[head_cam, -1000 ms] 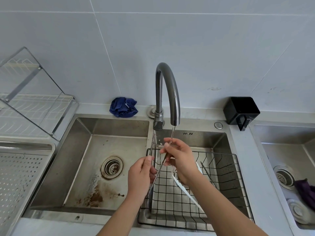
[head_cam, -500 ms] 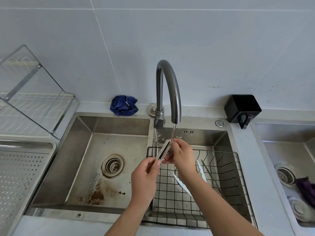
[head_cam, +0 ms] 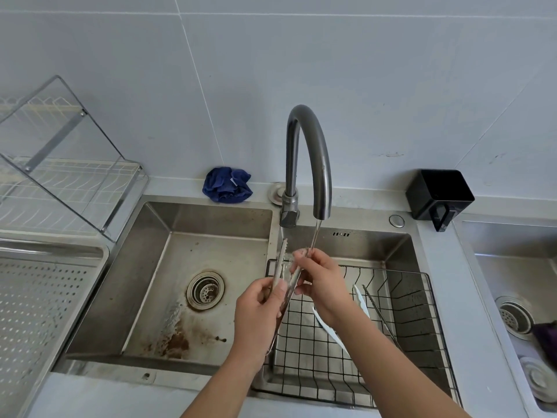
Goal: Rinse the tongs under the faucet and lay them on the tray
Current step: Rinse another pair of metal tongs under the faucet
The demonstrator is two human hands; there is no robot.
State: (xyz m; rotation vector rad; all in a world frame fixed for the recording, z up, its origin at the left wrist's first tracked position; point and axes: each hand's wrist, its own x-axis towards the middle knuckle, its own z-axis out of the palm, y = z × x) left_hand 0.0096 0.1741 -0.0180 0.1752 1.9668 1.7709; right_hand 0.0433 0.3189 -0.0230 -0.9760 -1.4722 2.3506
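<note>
Metal tongs (head_cam: 282, 260) with toothed tips point up under the dark curved faucet (head_cam: 310, 158), from which a thin stream of water falls. My left hand (head_cam: 259, 309) grips the tongs' lower handle end. My right hand (head_cam: 321, 279) pinches the right arm near its tip, in the stream. The perforated steel tray (head_cam: 39, 300) lies at the far left, beside the sink.
A black wire basket (head_cam: 413, 315) in the right sink basin holds white tongs (head_cam: 360, 300) and thin metal tongs (head_cam: 380, 312). The left basin has a drain (head_cam: 205, 289) and rust stains. A blue cloth (head_cam: 226, 184), a black holder (head_cam: 438, 196), a dish rack (head_cam: 60, 164) and a second sink (head_cam: 518, 297) surround.
The tongs have swung from leaning toward the faucet stream to nearly upright with the arms spread. My right hand slid along one arm; both hands stayed under the faucet.
</note>
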